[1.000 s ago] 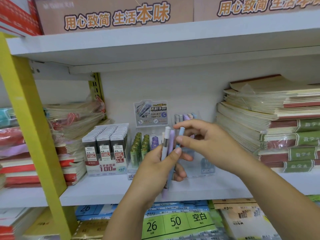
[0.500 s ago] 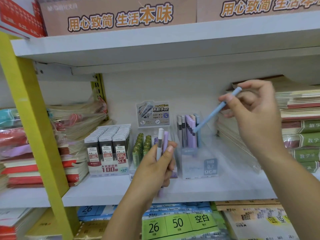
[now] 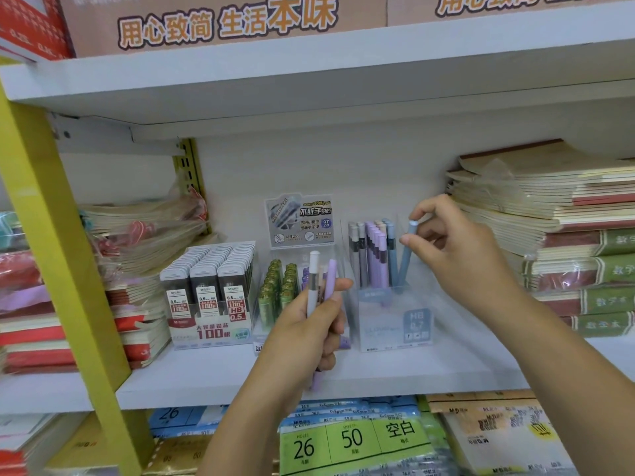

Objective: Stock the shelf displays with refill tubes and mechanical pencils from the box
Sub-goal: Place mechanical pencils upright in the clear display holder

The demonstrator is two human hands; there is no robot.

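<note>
The fingers (image 3: 433,206) of our right hand (image 3: 460,252) pinch the top of a blue pencil (image 3: 405,261). Its tip is down inside the clear pencil box (image 3: 391,326) on the white shelf (image 3: 206,376). The pencil leans to the right, just beside the grey, purple and blue pencils (image 3: 372,255) that stand in the box. Our left hand (image 3: 309,334) is curled round a white pencil (image 3: 313,283) and a purple pencil (image 3: 330,280). We hold them up in front of the box of green refill tubes (image 3: 275,293). Left of that sits a box of dark lead cases (image 3: 209,293).
</note>
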